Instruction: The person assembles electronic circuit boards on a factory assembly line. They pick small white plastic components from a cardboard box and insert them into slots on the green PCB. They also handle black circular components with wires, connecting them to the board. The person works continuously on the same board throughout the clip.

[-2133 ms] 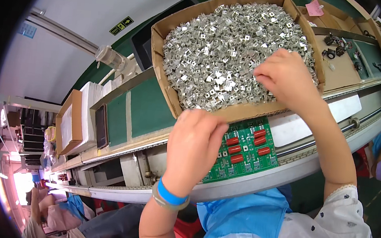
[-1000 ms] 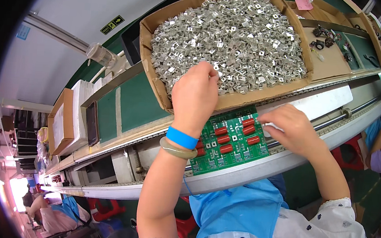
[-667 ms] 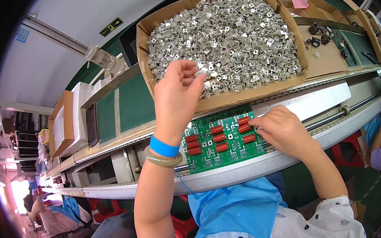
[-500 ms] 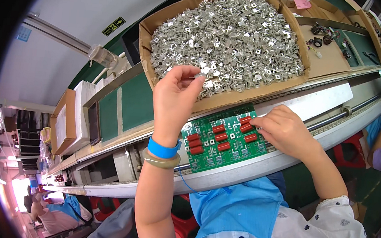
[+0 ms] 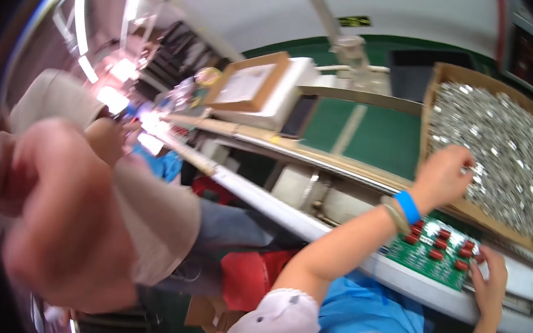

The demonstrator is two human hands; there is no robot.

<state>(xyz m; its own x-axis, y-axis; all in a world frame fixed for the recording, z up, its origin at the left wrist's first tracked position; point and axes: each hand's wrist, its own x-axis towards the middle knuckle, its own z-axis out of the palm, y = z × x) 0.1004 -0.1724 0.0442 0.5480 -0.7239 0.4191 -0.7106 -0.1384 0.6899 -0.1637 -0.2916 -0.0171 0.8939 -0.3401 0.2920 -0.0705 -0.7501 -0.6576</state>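
My left hand [image 5: 444, 174], with a blue band and a bangle on its wrist, is over the near left part of a cardboard box [image 5: 428, 127] full of small silvery metal pieces [image 5: 496, 148]. Its fingers are pinched together, and what is between them is too blurred to make out. A green circuit board [image 5: 420, 256] with several red cylindrical components [image 5: 438, 244] lies on the rail below the box. My right hand [image 5: 491, 278] is at the board's right end, fingertips bent close together beside the red components; whatever they grip is hidden.
At the left, close by, another person's blurred body [image 5: 78, 213] takes up much of the view. A red stool [image 5: 250, 276] stands beneath the rail [image 5: 263, 201]. Left of the metal pieces, green bench surface [image 5: 327, 124] leads to an open carton [image 5: 248, 82] on white foam.
The view has swung left, so box, board and both hands now appear farther right, and the other person fills the left side. Both hands remain near the box and board.
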